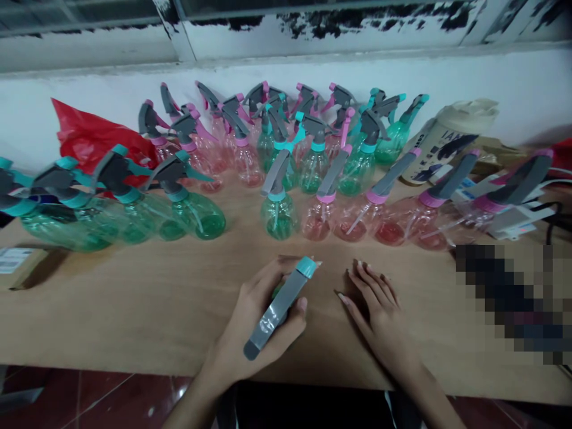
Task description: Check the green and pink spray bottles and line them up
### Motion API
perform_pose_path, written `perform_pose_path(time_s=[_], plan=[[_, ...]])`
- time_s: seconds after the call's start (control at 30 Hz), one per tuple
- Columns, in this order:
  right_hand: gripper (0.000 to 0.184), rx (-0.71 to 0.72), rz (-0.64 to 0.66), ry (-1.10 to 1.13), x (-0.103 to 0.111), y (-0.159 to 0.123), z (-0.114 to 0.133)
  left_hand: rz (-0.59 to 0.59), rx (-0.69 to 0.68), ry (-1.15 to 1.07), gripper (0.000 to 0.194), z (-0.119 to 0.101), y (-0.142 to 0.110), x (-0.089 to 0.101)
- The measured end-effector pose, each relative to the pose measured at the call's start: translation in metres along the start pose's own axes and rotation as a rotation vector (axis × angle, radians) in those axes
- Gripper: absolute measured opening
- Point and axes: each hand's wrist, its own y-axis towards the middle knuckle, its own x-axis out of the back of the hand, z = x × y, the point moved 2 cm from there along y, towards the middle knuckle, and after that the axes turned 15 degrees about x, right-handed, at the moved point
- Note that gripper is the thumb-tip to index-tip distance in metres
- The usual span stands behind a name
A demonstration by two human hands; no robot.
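Observation:
My left hand (263, 322) is wrapped round a spray bottle (279, 313) with a grey head and a teal nozzle, held near the table's front edge. Only a sliver of its green body shows between the fingers. To the right, my right hand (378, 310) lies on the table with fingers stretched out and nothing in it. Beyond both hands stands a row of spray bottles: a green one (279, 217) with a teal collar, then several pink ones (319, 220) with pink collars. Several green bottles (196, 217) line up on the left.
More pink and green spray bottles (248, 164) crowd the back by the wall. A red plastic bag (98, 140) lies back left, and a small cardboard box (22, 268) sits at the left edge. A printed beige container (442, 143) stands back right near white items (518, 220).

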Motion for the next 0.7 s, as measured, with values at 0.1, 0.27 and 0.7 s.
perform_pose_path(time_s=[0.1, 0.27, 0.7], plan=[[0.049, -0.006, -0.005, 0.008, 0.0, 0.0, 0.0, -0.04, 0.02, -0.023, 0.037, 0.001, -0.004, -0.004], [0.049, -0.013, -0.007, 0.013, 0.0, 0.0, -0.001, -0.089, 0.024, -0.043, 0.033, 0.005, -0.003, -0.009], [0.052, -0.007, 0.001, 0.02, -0.001, -0.001, -0.001, -0.139, 0.027, -0.079, 0.013, 0.006, -0.003, -0.013]])
